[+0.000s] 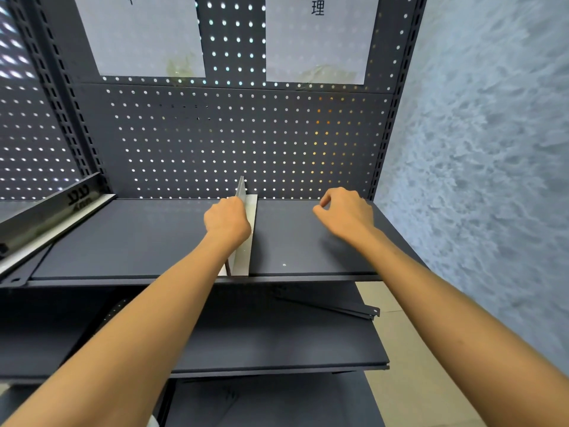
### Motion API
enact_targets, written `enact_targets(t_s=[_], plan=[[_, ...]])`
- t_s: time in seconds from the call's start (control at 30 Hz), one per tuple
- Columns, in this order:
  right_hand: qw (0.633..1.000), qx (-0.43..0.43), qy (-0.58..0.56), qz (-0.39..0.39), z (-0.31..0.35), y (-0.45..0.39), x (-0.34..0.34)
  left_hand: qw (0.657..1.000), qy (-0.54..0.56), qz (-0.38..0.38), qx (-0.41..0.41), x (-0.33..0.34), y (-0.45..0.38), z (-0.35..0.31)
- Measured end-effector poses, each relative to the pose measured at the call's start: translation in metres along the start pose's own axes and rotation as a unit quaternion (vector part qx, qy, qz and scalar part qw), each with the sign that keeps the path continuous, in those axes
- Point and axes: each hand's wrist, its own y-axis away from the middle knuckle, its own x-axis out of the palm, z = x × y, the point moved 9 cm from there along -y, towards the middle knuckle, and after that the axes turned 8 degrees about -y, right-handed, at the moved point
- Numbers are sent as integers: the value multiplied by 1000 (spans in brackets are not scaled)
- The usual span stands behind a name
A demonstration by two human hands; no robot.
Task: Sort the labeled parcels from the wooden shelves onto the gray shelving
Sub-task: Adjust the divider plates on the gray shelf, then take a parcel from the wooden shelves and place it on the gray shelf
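The gray metal shelving (147, 238) fills the view, with a perforated back panel (246, 134). A thin upright divider plate (249, 238) stands in the middle of the upper shelf. My left hand (228, 220) grips the divider near its back end. My right hand (345, 211) hovers over the right half of the shelf, fingers loosely curled, holding nothing. No parcel is in view.
Two white paper signs (320, 38) hang on the back panel. Another divider (49, 217) leans at the shelf's left end. A lower shelf (277, 346) juts out below. A textured wall (492, 149) closes off the right side.
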Motion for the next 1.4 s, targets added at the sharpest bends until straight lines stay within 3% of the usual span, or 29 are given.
enact_targets(t_s=[0.27, 0.53, 0.9, 1.4], plan=[[1000, -25, -1, 5, 21, -2, 15, 996, -25, -79, 9, -20, 4, 30], [992, -125, -8, -25, 118, -4, 20, 987, -20, -162, 5, -60, 6, 128], [961, -276, -8, 17, 321, 40, 110, 978, -44, -175, -102, -89, 52, 352], [869, -483, -36, 96, 620, 189, 261, 928, -111, -165, -314, -104, 208, 675]])
